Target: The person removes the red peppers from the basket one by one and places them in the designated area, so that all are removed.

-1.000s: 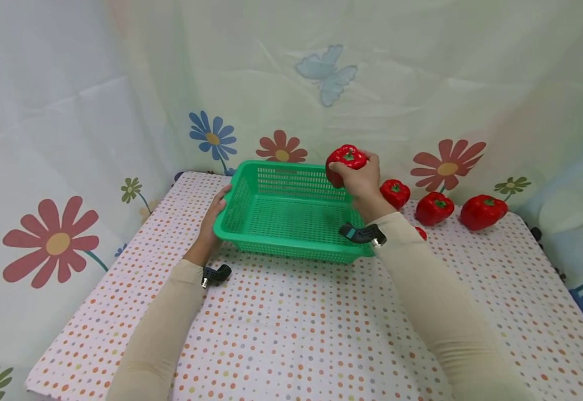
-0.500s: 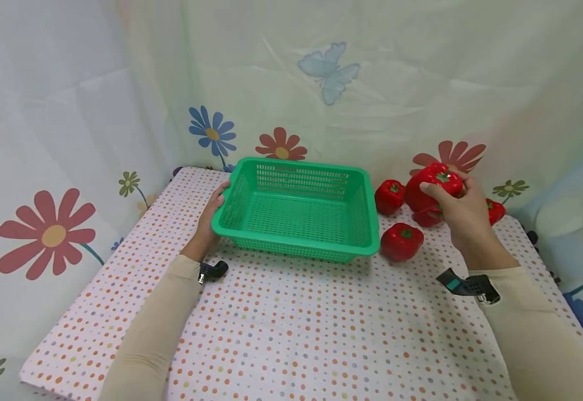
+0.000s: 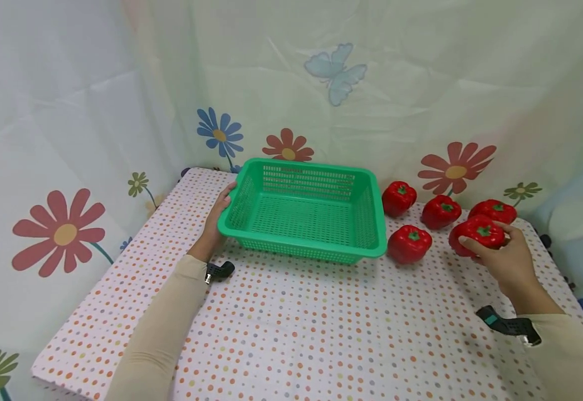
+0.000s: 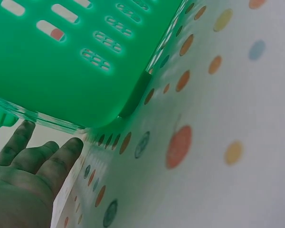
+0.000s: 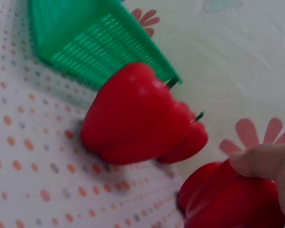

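My right hand (image 3: 514,262) grips a red bell pepper (image 3: 476,234) with a green stem, low over the right part of the table, in front of another bell pepper (image 3: 494,210). In the right wrist view, the thumb lies across the held bell pepper (image 5: 237,202). A green plastic basket (image 3: 306,245), rectangular with slotted walls, stands at the table's back middle with nothing inside. My left hand (image 3: 215,220) rests against the basket's left side. In the left wrist view, straight fingers (image 4: 61,164) reach up to the basket's wall (image 4: 61,95).
More red bell peppers stand right of the basket: one at the back (image 3: 398,199), one nearer the front (image 3: 409,244) and one further right (image 3: 441,213). A dotted cloth (image 3: 296,328) covers the table. Behind it hangs a flowered curtain (image 3: 251,67).
My right hand has carried the bell pepper from over the basket's right rim out to the right and down beside the other peppers. The left hand stays at the basket's side.
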The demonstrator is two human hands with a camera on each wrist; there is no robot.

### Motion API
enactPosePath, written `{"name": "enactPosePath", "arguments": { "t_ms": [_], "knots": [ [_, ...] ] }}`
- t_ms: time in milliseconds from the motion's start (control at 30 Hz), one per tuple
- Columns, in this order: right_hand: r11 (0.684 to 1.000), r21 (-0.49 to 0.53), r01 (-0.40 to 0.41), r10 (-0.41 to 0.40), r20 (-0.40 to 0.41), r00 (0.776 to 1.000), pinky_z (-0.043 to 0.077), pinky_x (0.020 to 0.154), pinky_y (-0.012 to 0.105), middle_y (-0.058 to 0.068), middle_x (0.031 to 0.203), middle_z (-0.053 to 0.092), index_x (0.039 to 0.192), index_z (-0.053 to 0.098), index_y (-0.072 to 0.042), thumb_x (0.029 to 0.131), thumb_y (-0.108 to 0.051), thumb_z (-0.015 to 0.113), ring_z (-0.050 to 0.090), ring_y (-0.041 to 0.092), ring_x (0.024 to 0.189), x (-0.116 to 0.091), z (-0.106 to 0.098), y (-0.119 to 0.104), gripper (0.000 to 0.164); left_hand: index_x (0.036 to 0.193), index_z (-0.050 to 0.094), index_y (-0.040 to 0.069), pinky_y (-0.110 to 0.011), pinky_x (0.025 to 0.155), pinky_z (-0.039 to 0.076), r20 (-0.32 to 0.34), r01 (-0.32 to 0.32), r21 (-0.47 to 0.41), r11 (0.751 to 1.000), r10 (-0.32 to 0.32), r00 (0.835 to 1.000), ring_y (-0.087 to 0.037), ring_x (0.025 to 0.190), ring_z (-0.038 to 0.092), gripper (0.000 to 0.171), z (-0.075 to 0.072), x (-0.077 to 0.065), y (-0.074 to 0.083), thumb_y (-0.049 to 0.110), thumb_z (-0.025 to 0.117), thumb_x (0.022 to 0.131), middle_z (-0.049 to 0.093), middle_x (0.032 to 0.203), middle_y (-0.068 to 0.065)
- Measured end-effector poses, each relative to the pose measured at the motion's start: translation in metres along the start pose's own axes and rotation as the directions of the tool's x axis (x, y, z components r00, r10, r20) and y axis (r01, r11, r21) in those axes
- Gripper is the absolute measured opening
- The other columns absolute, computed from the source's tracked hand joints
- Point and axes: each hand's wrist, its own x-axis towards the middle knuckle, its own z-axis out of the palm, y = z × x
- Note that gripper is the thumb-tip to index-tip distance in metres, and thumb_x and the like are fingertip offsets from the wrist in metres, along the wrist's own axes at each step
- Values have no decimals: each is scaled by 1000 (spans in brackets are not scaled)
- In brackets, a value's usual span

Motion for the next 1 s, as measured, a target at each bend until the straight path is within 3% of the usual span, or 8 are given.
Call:
{"name": "enactPosePath", "arguments": {
  "t_ms": [67, 133, 433, 600, 700, 833, 1000],
  "knots": [
    [999, -35, 5, -5, 23, 1000, 46, 94, 59, 31, 161, 3, 156, -4, -1, 91, -44, 66, 13, 58, 144, 2, 4, 12, 105, 157, 19, 16, -51, 120, 24, 7, 4, 3, 1000, -4, 1000, -33, 147, 26, 53, 1, -1, 1, 27, 26, 106, 20, 162, -11],
    [998, -60, 19, -16, 40, 999, 38, 100, 67, 31, 161, 3, 156, -3, -1, 90, -45, 67, 13, 59, 143, 3, 9, 21, 106, 157, 19, 17, -51, 120, 23, 9, 4, 7, 1000, -4, 1000, -34, 147, 26, 53, 2, -2, 1, 28, 26, 106, 20, 162, -12],
    [994, -67, 87, -84, 50, 995, 34, 100, 72, 34, 159, 4, 155, -5, 2, 94, -34, 64, 13, 60, 142, 5, 14, 33, 99, 156, 23, 21, -49, 118, 27, -23, 5, 26, 1000, -4, 1000, -31, 144, 30, 51, 1, 2, -10, 30, 26, 106, 25, 160, -9],
    [992, -107, 68, -65, 34, 997, 33, 99, 73, 35, 159, -1, 155, -11, -1, 92, -47, 63, 12, 61, 142, 9, 5, 41, 107, 156, 23, 21, -50, 120, 23, -10, 1, 39, 999, 0, 1000, -29, 145, 28, 51, 2, 6, -7, 29, 27, 106, 23, 161, -7],
    [990, -138, 37, -36, 7, 999, 35, 97, 72, 36, 159, -3, 155, -11, 0, 94, -50, 59, 15, 62, 140, -1, 0, 37, 105, 156, 25, 23, -51, 119, 25, -4, 40, 100, 994, -40, 999, -29, 145, 27, 50, 1, 10, -2, 30, 27, 107, 22, 162, -5],
    [986, -167, 3, -4, -8, 1000, 37, 96, 73, 36, 158, -3, 155, -11, 1, 97, -45, 52, 18, 63, 138, -13, -5, 26, 97, 156, 27, 26, -48, 113, 33, -1, 114, 231, 966, -117, 993, -29, 143, 31, 49, -10, 12, 11, 32, 29, 108, 20, 164, -2],
    [976, -217, 22, -25, -12, 1000, 38, 91, 74, 37, 158, -3, 155, -11, -1, 97, -47, 52, 18, 64, 137, -28, -12, 22, 97, 157, 27, 22, -51, 112, 32, 34, 99, 419, 903, -124, 992, -34, 142, 33, 50, -11, 6, 39, 33, 31, 108, 22, 163, -8]
  ]
}}
